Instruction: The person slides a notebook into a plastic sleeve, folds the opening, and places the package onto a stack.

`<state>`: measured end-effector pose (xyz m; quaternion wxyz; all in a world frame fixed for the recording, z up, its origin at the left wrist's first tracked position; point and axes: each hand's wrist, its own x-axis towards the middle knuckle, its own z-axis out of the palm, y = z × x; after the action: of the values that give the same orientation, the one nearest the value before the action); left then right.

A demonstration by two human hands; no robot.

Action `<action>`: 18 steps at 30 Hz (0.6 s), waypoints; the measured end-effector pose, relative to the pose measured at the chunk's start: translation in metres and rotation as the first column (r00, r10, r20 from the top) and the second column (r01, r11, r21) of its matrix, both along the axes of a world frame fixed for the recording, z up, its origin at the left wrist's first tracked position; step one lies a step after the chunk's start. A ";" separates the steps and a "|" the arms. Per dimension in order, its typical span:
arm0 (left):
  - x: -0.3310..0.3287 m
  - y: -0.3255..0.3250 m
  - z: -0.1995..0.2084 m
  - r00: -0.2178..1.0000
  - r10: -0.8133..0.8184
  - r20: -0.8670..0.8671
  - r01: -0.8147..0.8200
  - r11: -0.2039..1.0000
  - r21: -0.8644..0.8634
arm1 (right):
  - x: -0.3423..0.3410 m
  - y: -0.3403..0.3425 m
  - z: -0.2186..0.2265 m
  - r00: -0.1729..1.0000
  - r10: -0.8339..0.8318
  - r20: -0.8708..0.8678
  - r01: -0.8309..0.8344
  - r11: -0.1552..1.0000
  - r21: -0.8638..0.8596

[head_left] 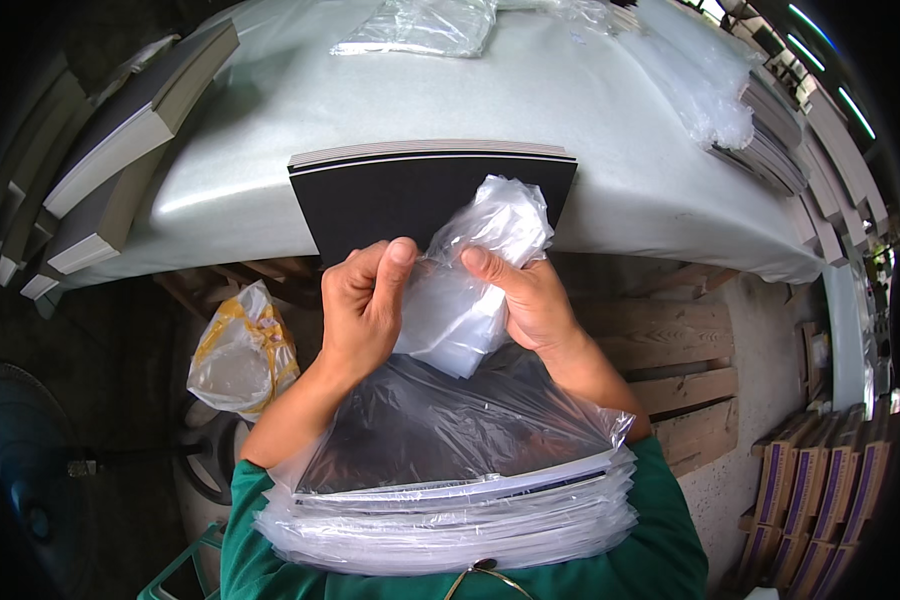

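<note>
A crumpled clear plastic bag [465, 290] is bunched up in front of me. My right hand [538, 305] grips it, thumb on top and fingers curled behind. My left hand [365, 300] is closed, thumb pressed against the fingers, with the bag's left edge pinched at its fingertips. Just beyond, a stack of black flat boards or books [380, 200] rests at the table's near edge and is partly covered by the bag. Close to my body lies a pile of dark flat items in clear plastic sleeves [450, 520], its top sleeve rising toward my wrists.
Thick dark-covered stacks [150, 110] stand at the table's left. Clear plastic packs [420, 25] lie on the covered table [610, 110] at the back; more plastic [700, 90] is at right. Below are a tied plastic bag [242, 350], a wooden pallet [670, 335] and stacked cartons [810, 480].
</note>
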<state>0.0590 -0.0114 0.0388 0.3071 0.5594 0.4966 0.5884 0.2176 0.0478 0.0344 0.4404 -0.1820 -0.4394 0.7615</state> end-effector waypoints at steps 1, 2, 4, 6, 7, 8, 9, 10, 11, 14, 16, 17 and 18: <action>0.007 0.001 0.005 0.999 0.032 0.014 -0.033 0.997 0.065 | 0.000 0.000 -0.002 1.000 -0.028 -0.003 0.028 1.000 -0.002; 0.007 0.000 0.004 0.999 0.027 -0.024 -0.025 0.996 0.081 | 0.001 0.001 -0.003 1.000 -0.025 0.004 0.025 1.000 0.004; 0.006 0.000 0.000 0.995 0.020 -0.101 -0.009 0.994 0.112 | 0.004 0.003 -0.005 1.000 -0.020 0.019 0.019 1.000 0.017; 0.008 -0.001 -0.001 0.999 0.029 -0.026 -0.026 0.996 0.083 | 0.002 0.000 0.000 1.000 -0.009 0.003 0.009 1.000 -0.028; 0.007 -0.004 0.000 1.000 0.010 0.014 -0.011 0.999 0.032 | 0.001 -0.002 0.003 1.000 -0.004 -0.004 0.004 0.999 -0.050; 0.006 -0.006 0.001 0.998 -0.006 0.056 0.007 1.000 -0.019 | 0.002 -0.002 0.002 1.000 -0.017 -0.015 0.016 0.999 -0.027; 0.003 -0.002 -0.003 0.991 0.063 -0.117 -0.050 0.993 0.108 | 0.002 -0.002 0.000 0.999 -0.029 -0.026 0.029 1.000 -0.004; 0.004 0.000 -0.003 0.990 0.080 -0.113 -0.065 0.989 0.134 | 0.003 -0.001 -0.002 0.999 -0.040 -0.037 0.041 0.999 0.018; 0.006 0.002 -0.003 0.989 0.098 -0.108 -0.080 0.984 0.159 | 0.002 -0.002 0.000 0.999 -0.028 -0.034 0.028 0.999 0.020; 0.010 0.002 0.000 0.992 0.112 -0.055 -0.102 0.983 0.153 | 0.002 -0.002 0.002 1.000 -0.009 -0.015 0.009 1.000 -0.002; 0.010 0.001 0.000 0.992 0.108 -0.066 -0.100 0.988 0.115 | 0.002 -0.002 -0.002 1.000 -0.022 0.007 0.022 0.999 -0.048; 0.009 0.001 -0.002 0.989 0.105 -0.101 -0.095 0.991 0.092 | 0.003 -0.002 -0.004 1.000 -0.022 -0.019 0.022 0.999 -0.032; 0.009 0.001 -0.003 0.986 0.100 -0.136 -0.091 0.993 0.069 | 0.004 -0.001 -0.006 0.999 -0.022 -0.046 0.021 1.000 -0.017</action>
<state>0.0676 -0.0099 0.0360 0.2253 0.5839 0.5243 0.5774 0.2215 0.0469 0.0281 0.4571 -0.1727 -0.4210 0.7642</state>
